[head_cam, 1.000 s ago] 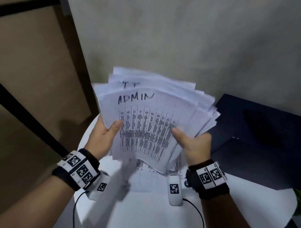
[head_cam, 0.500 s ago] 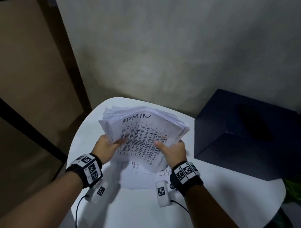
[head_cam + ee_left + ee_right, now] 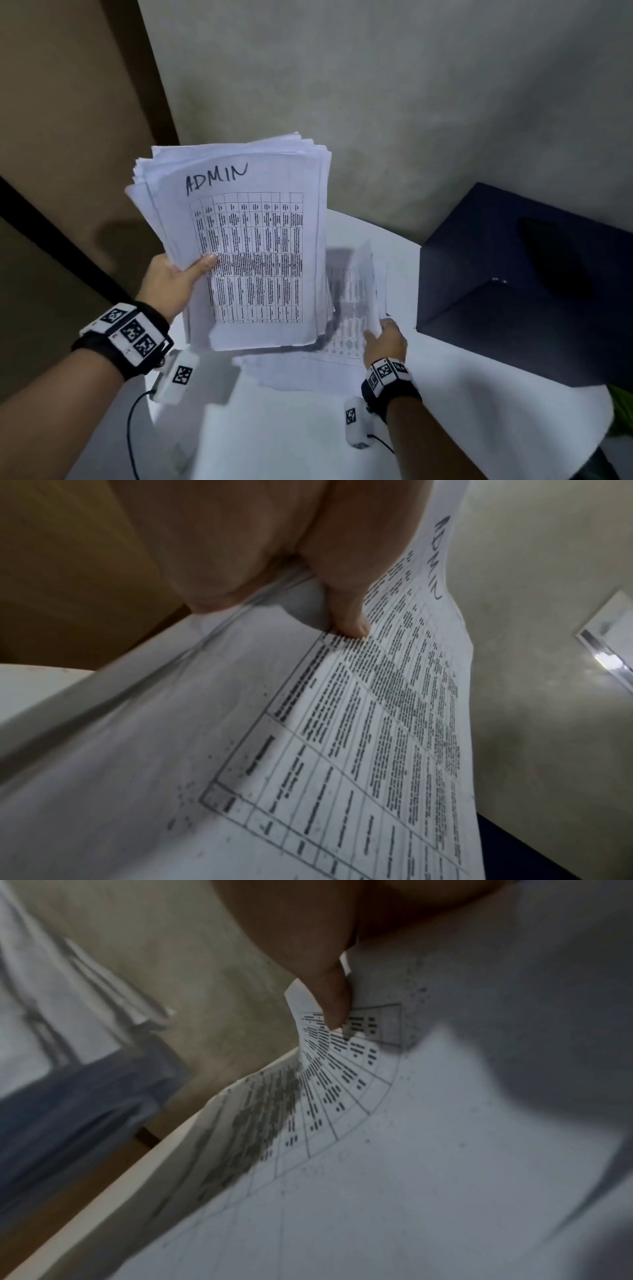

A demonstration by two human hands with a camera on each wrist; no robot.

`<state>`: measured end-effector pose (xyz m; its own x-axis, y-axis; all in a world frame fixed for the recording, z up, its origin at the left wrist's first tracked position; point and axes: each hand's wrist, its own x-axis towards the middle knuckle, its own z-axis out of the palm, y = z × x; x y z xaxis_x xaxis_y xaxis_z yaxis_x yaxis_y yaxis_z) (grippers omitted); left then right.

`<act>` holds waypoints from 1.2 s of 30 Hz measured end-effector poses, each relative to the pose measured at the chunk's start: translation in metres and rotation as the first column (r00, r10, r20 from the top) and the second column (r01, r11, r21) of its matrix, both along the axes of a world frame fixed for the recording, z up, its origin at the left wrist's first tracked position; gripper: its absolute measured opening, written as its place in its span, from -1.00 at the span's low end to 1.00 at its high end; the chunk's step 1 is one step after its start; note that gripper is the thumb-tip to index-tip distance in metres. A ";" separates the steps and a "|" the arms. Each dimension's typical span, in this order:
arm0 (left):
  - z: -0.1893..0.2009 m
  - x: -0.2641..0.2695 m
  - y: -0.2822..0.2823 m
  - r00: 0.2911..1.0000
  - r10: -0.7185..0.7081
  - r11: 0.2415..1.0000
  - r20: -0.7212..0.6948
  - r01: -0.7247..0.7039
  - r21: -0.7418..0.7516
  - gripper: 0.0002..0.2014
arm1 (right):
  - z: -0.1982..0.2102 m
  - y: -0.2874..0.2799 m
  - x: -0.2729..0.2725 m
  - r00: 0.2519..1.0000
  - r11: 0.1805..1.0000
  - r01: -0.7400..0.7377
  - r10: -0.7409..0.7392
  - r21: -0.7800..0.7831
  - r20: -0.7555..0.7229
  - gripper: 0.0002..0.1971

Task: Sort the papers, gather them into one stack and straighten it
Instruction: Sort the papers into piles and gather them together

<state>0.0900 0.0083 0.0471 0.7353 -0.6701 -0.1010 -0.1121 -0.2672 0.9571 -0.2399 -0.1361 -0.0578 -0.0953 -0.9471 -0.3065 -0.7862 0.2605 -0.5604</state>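
My left hand (image 3: 178, 279) grips a thick stack of papers (image 3: 239, 240) by its left edge and holds it up above the white table (image 3: 445, 411). The top sheet carries the handwritten word ADMIN and a printed grid; my thumb presses on it (image 3: 349, 620). My right hand (image 3: 385, 339) is lower, at the table, and pinches the corner of a loose printed sheet (image 3: 356, 294) that curls upward. In the right wrist view the thumb (image 3: 334, 1007) bends that sheet (image 3: 342, 1083). Other sheets (image 3: 291, 373) lie flat under the stack.
A dark blue box (image 3: 524, 284) stands on the table at the right, close to the loose sheet. A grey wall (image 3: 376, 102) rises behind the table, with a brown panel (image 3: 68, 102) to the left. Something green (image 3: 621, 411) shows at the table's right edge.
My right hand has let go of the stack and dropped to a loose sheet on the table. The left hand alone has lifted the stack higher.
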 end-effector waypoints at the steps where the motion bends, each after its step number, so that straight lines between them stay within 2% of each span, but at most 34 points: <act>1: 0.004 -0.004 0.001 1.000 0.001 1.000 0.000 -0.001 0.011 -0.43 | 0.002 0.001 0.006 1.000 1.000 -0.021 0.021 0.013 0.003 -0.56; 3: 0.010 -0.014 0.001 1.000 -0.024 1.000 -0.017 0.023 -0.011 -0.46 | 0.003 0.006 0.020 0.993 0.995 -0.063 0.070 0.078 -0.097 -0.45; 6: 0.013 -0.020 -0.002 0.999 -0.050 0.998 -0.016 0.049 -0.036 -0.52 | 0.002 0.018 0.034 0.943 0.976 -0.124 0.173 0.180 -0.284 -0.16; 9: 0.006 -0.016 -0.002 0.998 -0.068 0.998 -0.018 0.068 -0.009 -0.75 | -0.007 0.019 0.039 0.953 0.977 -0.105 0.151 0.183 -0.261 -0.13; 10: 0.004 -0.016 -0.002 0.997 -0.075 0.997 -0.023 0.075 -0.006 -0.83 | -0.009 0.017 0.040 0.971 0.979 -0.064 0.106 0.191 -0.217 -0.14; 13: 0.001 -0.017 -0.004 0.994 -0.099 0.995 -0.042 0.098 -0.003 -0.90 | -0.003 0.013 0.042 0.989 0.973 -0.009 0.042 0.229 -0.139 -0.28; 15: 0.004 -0.021 -0.005 0.992 -0.119 0.993 -0.044 0.120 0.011 -0.93 | -0.002 0.014 0.042 0.980 0.971 0.014 0.034 0.238 -0.196 -0.30; 18: 0.003 -0.025 -0.006 0.989 -0.131 0.991 -0.072 0.132 0.011 -0.93 | 0.002 0.020 0.043 0.958 0.982 0.031 0.024 0.188 -0.287 -0.17; 19: 0.003 -0.027 -0.007 0.988 -0.137 0.990 -0.071 0.138 0.012 -0.89 | 0.003 0.022 0.043 0.970 0.987 0.025 0.015 0.159 -0.242 -0.21; 20: 0.004 -0.029 -0.007 0.988 -0.138 0.990 -0.069 0.139 0.023 -0.82 | 0.005 0.022 0.044 0.993 0.981 0.077 -0.061 0.177 -0.098 -0.31; 21: 0.003 -0.029 -0.008 0.988 -0.138 0.990 -0.075 0.141 0.025 -0.79 | 0.004 0.023 0.043 0.996 0.977 0.077 -0.068 0.197 -0.052 -0.43; 23: -0.002 -0.027 -0.010 0.982 -0.151 0.988 -0.109 0.154 0.017 -0.84 | 0.003 0.021 0.042 0.998 0.965 0.031 -0.016 0.261 -0.059 -0.59; 24: -0.003 -0.027 -0.011 0.980 -0.154 0.987 -0.123 0.157 0.017 -0.81 | 0.002 0.021 0.040 0.990 0.963 -0.056 0.087 0.265 -0.106 -0.63; 27: -0.006 -0.028 -0.013 0.978 -0.156 0.987 -0.140 0.161 0.027 -0.69 | 0.005 0.020 0.035 0.989 0.961 -0.062 0.096 0.270 -0.115 -0.75; 29: -0.005 -0.030 -0.014 0.978 -0.153 0.987 -0.144 0.159 0.031 -0.69 | 0.010 0.024 0.035 0.981 0.959 -0.073 0.118 0.275 -0.152 -0.68; 31: -0.005 -0.031 -0.015 0.976 -0.155 0.986 -0.152 0.161 0.031 -0.72 | 0.013 0.028 0.036 0.950 0.964 -0.055 0.130 0.259 -0.283 -0.52; 33: -0.005 -0.031 -0.016 0.975 -0.158 0.985 -0.154 0.166 0.042 -0.80 | 0.011 0.029 0.038 0.928 0.974 -0.081 0.151 0.212 -0.340 -0.41; 36: -0.003 -0.030 -0.015 0.972 -0.177 0.983 -0.157 0.183 0.029 -0.85 | 0.003 0.028 0.037 0.895 0.949 -0.224 0.291 0.223 -0.340 -0.48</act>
